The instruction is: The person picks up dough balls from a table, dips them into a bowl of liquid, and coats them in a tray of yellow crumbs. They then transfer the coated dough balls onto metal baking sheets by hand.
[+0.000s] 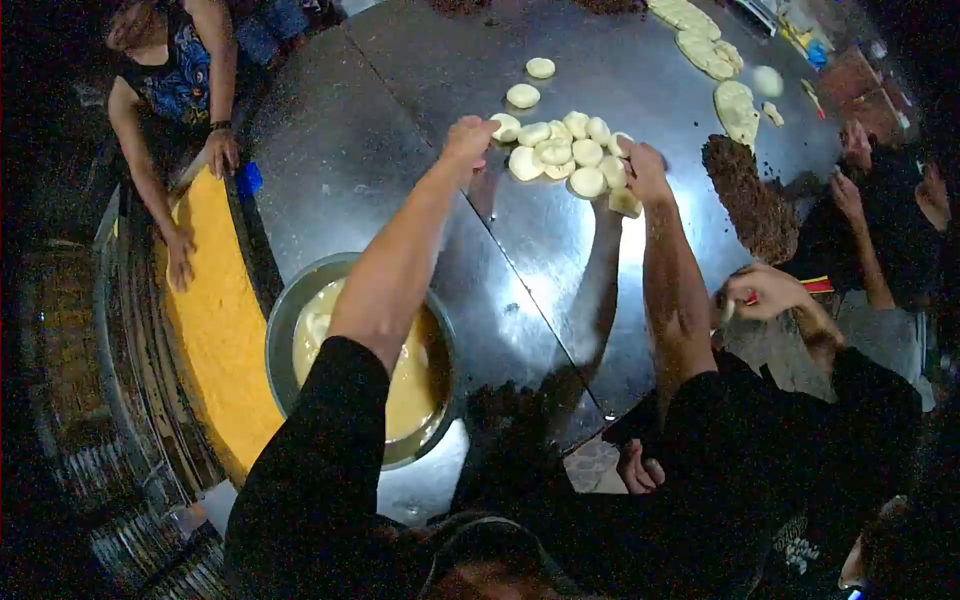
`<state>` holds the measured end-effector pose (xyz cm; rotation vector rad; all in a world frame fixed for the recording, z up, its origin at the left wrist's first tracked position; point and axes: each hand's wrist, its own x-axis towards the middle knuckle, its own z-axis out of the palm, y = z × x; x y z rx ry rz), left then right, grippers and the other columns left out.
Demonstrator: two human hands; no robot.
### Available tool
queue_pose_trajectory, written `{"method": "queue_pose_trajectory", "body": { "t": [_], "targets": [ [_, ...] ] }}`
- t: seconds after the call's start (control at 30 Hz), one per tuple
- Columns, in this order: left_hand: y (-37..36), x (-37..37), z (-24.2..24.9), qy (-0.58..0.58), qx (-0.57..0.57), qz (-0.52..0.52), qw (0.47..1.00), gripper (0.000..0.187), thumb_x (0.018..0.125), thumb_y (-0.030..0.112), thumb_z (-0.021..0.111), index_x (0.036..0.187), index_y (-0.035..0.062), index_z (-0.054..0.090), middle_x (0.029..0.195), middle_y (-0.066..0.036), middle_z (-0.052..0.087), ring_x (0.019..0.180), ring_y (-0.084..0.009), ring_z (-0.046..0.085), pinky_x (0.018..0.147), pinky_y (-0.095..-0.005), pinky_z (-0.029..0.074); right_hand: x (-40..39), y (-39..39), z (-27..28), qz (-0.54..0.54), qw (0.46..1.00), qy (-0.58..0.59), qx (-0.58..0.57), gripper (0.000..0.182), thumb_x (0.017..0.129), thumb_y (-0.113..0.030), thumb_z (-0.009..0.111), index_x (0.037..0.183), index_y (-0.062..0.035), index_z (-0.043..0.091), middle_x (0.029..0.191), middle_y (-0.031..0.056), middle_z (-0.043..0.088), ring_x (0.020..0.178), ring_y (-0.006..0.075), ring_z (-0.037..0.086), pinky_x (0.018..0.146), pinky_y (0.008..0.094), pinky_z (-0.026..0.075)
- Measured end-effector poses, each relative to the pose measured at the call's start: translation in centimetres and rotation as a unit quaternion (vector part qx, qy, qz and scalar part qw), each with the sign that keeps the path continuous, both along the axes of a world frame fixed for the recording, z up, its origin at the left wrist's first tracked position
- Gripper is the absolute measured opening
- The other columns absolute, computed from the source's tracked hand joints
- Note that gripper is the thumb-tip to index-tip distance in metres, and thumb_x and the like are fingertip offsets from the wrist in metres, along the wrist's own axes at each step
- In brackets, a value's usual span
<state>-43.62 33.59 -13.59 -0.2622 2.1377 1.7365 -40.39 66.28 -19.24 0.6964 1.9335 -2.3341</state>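
Note:
A cluster of pale, flattened dough balls lies on the metal table, several of them touching or overlapping. At the cluster's left edge, my left hand has its fingers closed on a dough ball. Across from it, my right hand grips another dough ball at the right edge; its fingertips are partly hidden. Beyond the cluster sit two separate dough balls, one nearer and one farther. A squarish dough piece rests just below my right hand.
Under my left arm stands a large metal bowl of yellowish liquid. A long tray of yellow-orange filling is at left, with a person's hands over it. Brown crumbly filling and flattened dough lie right. Co-workers' hands are close by.

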Motion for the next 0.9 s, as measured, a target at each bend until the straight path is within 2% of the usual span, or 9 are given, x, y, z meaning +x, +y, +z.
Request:
{"method": "queue_pose_trajectory", "body": {
  "t": [0.07, 0.2, 0.3, 0.4, 0.57, 0.63, 0.7, 0.8, 0.9],
  "targets": [
    [2.0, -0.8, -1.3, -0.039, 0.159, 0.064, 0.984, 0.04, 0.081, 0.034, 0.064, 0.111, 0.0076, 0.057, 0.106, -0.009, 0.057, 0.102, -0.0218, 0.053, 0.078, -0.0386, 0.051, 2.3, -4.1, 4.8, 0.023, 0.999, -0.039, -0.005, 0.037, 0.085, -0.028, 0.063, 0.105, 0.0033, 0.062, 0.094, 0.011, 0.065, 0.085, 0.018, 0.061, 0.075, 0.0298, 0.048],
    [3.7, -1.9, -2.7, -0.058, 0.131, 0.034, 0.989, 0.036, 0.079, 0.028, 0.068, 0.102, 0.0024, 0.058, 0.087, -0.007, 0.06, 0.075, -0.0223, 0.059, 0.071, -0.0338, 0.053, 0.7, -4.5, 3.0, 0.057, 0.982, -0.033, 0.176, 0.039, 0.083, -0.029, 0.067, 0.106, 0.0022, 0.062, 0.097, 0.0121, 0.065, 0.087, 0.0188, 0.061, 0.079, 0.0313, 0.048],
    [4.5, -3.8, -7.8, 0.128, -0.065, 0.013, 0.99, 0.047, 0.074, 0.032, 0.07, 0.108, 0.0032, 0.056, 0.096, -0.016, 0.064, 0.088, -0.0299, 0.063, 0.081, -0.0378, 0.049, -0.2, -5.4, 1.8, 0.055, 0.978, 0.097, 0.178, 0.053, 0.082, -0.026, 0.068, 0.124, 0.0001, 0.048, 0.11, 0.012, 0.06, 0.101, 0.0213, 0.057, 0.085, 0.0347, 0.047],
    [6.8, -1.4, -4.8, 0.156, 0.039, 0.01, 0.987, 0.059, 0.075, 0.034, 0.068, 0.12, 0.0036, 0.047, 0.109, -0.02, 0.061, 0.099, -0.0325, 0.061, 0.086, -0.0389, 0.047, -1.0, -7.3, 1.3, 0.022, 0.997, 0.06, 0.034, 0.056, 0.083, -0.026, 0.067, 0.128, -0.002, 0.044, 0.115, 0.0121, 0.057, 0.106, 0.0213, 0.054, 0.087, 0.0346, 0.046],
    [8.4, -0.7, -4.6, 0.163, -0.021, 0.013, 0.986, 0.066, 0.075, 0.029, 0.073, 0.123, 0.0006, 0.039, 0.108, -0.015, 0.057, 0.096, -0.0212, 0.058, 0.08, -0.0341, 0.049, 0.3, -10.8, -0.4, -0.007, 0.978, 0.129, 0.165, 0.052, 0.083, -0.023, 0.065, 0.127, -0.0031, 0.045, 0.114, 0.0129, 0.057, 0.103, 0.0221, 0.055, 0.088, 0.0345, 0.045],
    [9.2, 0.0, -4.8, 0.15, -0.065, 0.036, 0.986, 0.066, 0.075, 0.026, 0.074, 0.123, -0.0015, 0.038, 0.107, -0.017, 0.057, 0.097, -0.022, 0.059, 0.079, -0.0345, 0.051, 0.4, -11.6, -0.8, -0.049, 0.987, 0.131, 0.078, 0.051, 0.082, -0.021, 0.066, 0.126, -0.0022, 0.046, 0.113, 0.0122, 0.058, 0.101, 0.022, 0.056, 0.085, 0.0337, 0.046],
    [8.8, 0.8, -4.1, 0.112, 0.049, 0.03, 0.992, 0.065, 0.076, 0.023, 0.074, 0.124, -0.0029, 0.038, 0.109, -0.017, 0.057, 0.098, -0.0217, 0.059, 0.079, -0.0345, 0.052, 1.0, -11.2, -0.1, -0.033, 0.993, 0.109, 0.021, 0.05, 0.083, -0.018, 0.065, 0.126, -0.0021, 0.045, 0.112, 0.0117, 0.058, 0.1, 0.022, 0.057, 0.084, 0.0342, 0.048],
    [6.8, 3.5, -0.3, 0.057, 0.247, -0.002, 0.967, 0.063, 0.077, 0.023, 0.074, 0.124, -0.0021, 0.039, 0.111, -0.016, 0.056, 0.097, -0.0217, 0.058, 0.079, -0.0354, 0.053, 4.0, -11.9, 2.3, 0.003, 0.961, 0.114, -0.253, 0.048, 0.086, -0.009, 0.06, 0.129, -0.0051, 0.041, 0.113, 0.0116, 0.056, 0.102, 0.0237, 0.058, 0.086, 0.0386, 0.05],
    [3.6, 7.7, 6.1, 0.108, 0.249, -0.035, 0.962, 0.063, 0.077, 0.025, 0.074, 0.124, -0.0013, 0.041, 0.11, -0.015, 0.056, 0.096, -0.0212, 0.058, 0.079, -0.0346, 0.052, 7.9, -14.5, 4.1, 0.038, 0.934, 0.165, -0.313, 0.043, 0.091, -0.025, 0.051, 0.128, -0.0046, 0.043, 0.115, 0.0124, 0.057, 0.106, 0.026, 0.057, 0.091, 0.04, 0.048]
  ]
}}
